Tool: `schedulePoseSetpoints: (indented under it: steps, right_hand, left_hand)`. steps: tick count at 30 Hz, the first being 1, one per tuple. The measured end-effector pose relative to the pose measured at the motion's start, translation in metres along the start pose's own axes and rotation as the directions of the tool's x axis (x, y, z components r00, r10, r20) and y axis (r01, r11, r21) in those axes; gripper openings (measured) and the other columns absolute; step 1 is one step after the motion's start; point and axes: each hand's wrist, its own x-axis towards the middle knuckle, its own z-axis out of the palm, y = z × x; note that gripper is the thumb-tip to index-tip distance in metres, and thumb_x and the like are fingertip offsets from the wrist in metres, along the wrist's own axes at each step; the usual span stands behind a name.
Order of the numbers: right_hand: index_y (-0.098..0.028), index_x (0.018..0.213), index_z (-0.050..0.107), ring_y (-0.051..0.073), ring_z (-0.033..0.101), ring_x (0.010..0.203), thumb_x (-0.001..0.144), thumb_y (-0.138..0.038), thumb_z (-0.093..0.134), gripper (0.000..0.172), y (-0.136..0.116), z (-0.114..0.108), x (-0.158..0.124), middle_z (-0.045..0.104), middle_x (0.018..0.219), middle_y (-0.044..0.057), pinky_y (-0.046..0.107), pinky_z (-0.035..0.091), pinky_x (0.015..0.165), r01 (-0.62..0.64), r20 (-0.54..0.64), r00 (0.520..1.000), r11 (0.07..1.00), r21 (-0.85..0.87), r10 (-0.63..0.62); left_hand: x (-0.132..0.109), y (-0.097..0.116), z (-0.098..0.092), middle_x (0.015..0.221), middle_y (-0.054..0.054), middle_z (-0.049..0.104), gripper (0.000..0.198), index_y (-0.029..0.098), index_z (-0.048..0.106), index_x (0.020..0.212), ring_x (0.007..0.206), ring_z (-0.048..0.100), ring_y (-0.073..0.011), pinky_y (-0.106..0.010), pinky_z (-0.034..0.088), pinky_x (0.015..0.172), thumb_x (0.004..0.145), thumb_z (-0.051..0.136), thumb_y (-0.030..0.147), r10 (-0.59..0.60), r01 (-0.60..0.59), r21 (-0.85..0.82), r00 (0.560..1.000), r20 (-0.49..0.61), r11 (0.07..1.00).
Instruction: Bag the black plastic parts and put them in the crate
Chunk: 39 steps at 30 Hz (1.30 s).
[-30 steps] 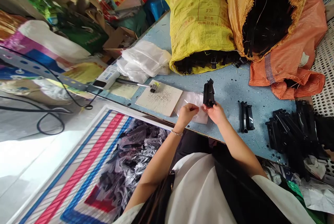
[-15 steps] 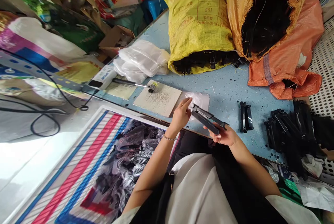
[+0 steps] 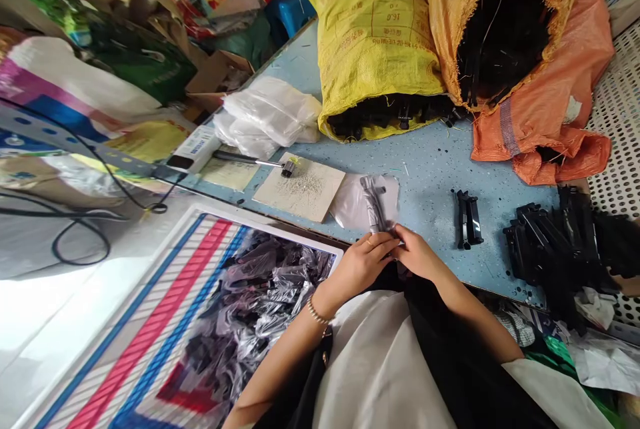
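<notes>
A clear plastic bag (image 3: 373, 199) with long black plastic parts inside lies slanting away from me at the table's front edge. My left hand (image 3: 365, 261) is closed on its near end, fingers bent over the film. Meeting it from the other side, my right hand (image 3: 414, 252) pinches the same end. Both hands touch each other, and their fingertips are partly hidden. Under the bagged parts, another clear bag (image 3: 345, 206) lies flat on the blue table. To the right, a pair of black plastic parts (image 3: 469, 219) rests by itself.
Black parts are heaped (image 3: 540, 242) at the right. Behind stand a yellow sack (image 3: 380, 36), an orange sack (image 3: 445, 22) and a red-orange sack (image 3: 540, 116). A brush-like tool (image 3: 287, 168) lies on a beige board (image 3: 305, 192). Bagged parts fill a striped bin (image 3: 145, 309) below left.
The black parts, bare in my right hand before, are now inside the plastic bag. Both hands have come together at its near end, closer to my body.
</notes>
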Motion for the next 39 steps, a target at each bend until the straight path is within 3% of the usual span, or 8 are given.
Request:
schedulePoseSetpoints:
  steps: [3,10,12,15,18,23,29,39]
  right_hand:
    - [-0.024,0.121,0.066,0.020,0.067,0.096,0.089,-0.036,0.063,0.034,-0.005,-0.029,-0.019,0.071,0.109,0.006,0.035,0.055,0.085,0.016,0.119,0.993,0.999,-0.040,-0.011]
    - [-0.019,0.128,0.060,0.030,0.064,0.103,0.093,-0.041,0.054,0.042,0.023,-0.139,-0.047,0.066,0.120,0.015,0.043,0.050,0.087,-0.472,-0.567,0.823,0.590,-0.655,0.028]
    - [-0.016,0.127,0.059,0.032,0.064,0.104,0.093,-0.043,0.054,0.044,0.032,-0.148,-0.051,0.065,0.119,0.018,0.042,0.050,0.083,-0.582,-0.592,0.797,0.418,-0.697,0.122]
    - [-0.014,0.127,0.058,0.032,0.066,0.103,0.094,-0.046,0.053,0.046,0.042,-0.143,-0.053,0.066,0.119,0.019,0.038,0.049,0.079,-0.617,-0.579,0.786,0.343,-0.708,0.217]
    - [-0.013,0.122,0.061,0.032,0.066,0.104,0.094,-0.044,0.052,0.042,0.047,-0.138,-0.052,0.068,0.116,0.020,0.037,0.048,0.079,-0.630,-0.587,0.774,0.370,-0.682,0.236]
    - [-0.019,0.107,0.069,0.027,0.070,0.086,0.088,-0.041,0.054,0.032,0.061,-0.149,-0.057,0.074,0.101,0.013,0.037,0.050,0.077,-0.587,-0.601,0.765,0.634,-0.503,0.231]
    - [-0.023,0.095,0.069,0.021,0.067,0.074,0.071,-0.054,0.070,0.039,0.067,-0.124,-0.043,0.073,0.087,0.005,0.034,0.053,0.064,-0.180,-0.530,0.814,0.970,0.161,0.239]
    - [-0.026,0.074,0.067,0.019,0.067,0.083,0.074,-0.033,0.074,0.010,0.007,-0.031,0.054,0.074,0.084,-0.002,0.049,0.055,0.093,0.044,-0.117,0.985,0.474,0.879,0.125]
  left_hand:
    - [-0.031,0.007,-0.062,0.118,-0.007,0.069,0.031,0.025,0.062,0.127,0.107,0.068,-0.0191,-0.030,0.056,0.095,0.097,0.053,0.027,-0.228,0.231,-0.009,0.967,0.114,0.973]
    - [-0.120,-0.086,-0.149,0.108,-0.010,0.074,0.029,0.027,0.072,0.101,0.095,0.071,-0.0343,-0.046,0.057,0.084,0.079,0.060,0.041,-0.762,0.689,0.469,0.646,-0.052,0.552]
    - [-0.113,-0.106,-0.135,0.110,-0.013,0.072,0.029,0.022,0.070,0.102,0.091,0.070,-0.0349,-0.049,0.056,0.080,0.081,0.056,0.036,-0.784,0.732,0.543,0.589,-0.197,0.413]
    - [-0.068,-0.102,-0.086,0.101,-0.009,0.072,0.025,0.021,0.068,0.100,0.087,0.069,-0.0263,-0.040,0.055,0.083,0.090,0.051,0.035,-0.657,0.694,0.433,0.707,-0.260,0.575]
    - [-0.002,-0.076,-0.016,0.092,-0.007,0.069,0.019,0.020,0.067,0.089,0.085,0.067,-0.0201,-0.031,0.053,0.080,0.094,0.053,0.032,-0.479,0.525,0.246,0.848,-0.226,0.814]
    - [0.069,-0.067,0.066,0.105,-0.016,0.065,0.010,0.012,0.066,0.091,0.094,0.065,-0.0264,-0.036,0.051,0.079,0.088,0.064,0.022,-0.537,0.560,0.244,0.829,-0.157,0.792]
    - [0.064,-0.101,0.045,0.071,-0.001,0.062,0.017,0.017,0.062,0.068,0.066,0.058,-0.0143,-0.026,0.043,0.061,0.078,0.074,0.025,-0.701,0.696,-0.086,0.707,-0.088,0.713]
    - [0.055,-0.100,0.041,0.058,0.003,0.060,0.027,0.017,0.065,0.070,0.052,0.048,-0.0097,-0.023,0.035,0.049,0.065,0.075,0.041,-0.799,0.659,-0.558,0.602,-0.013,0.505]
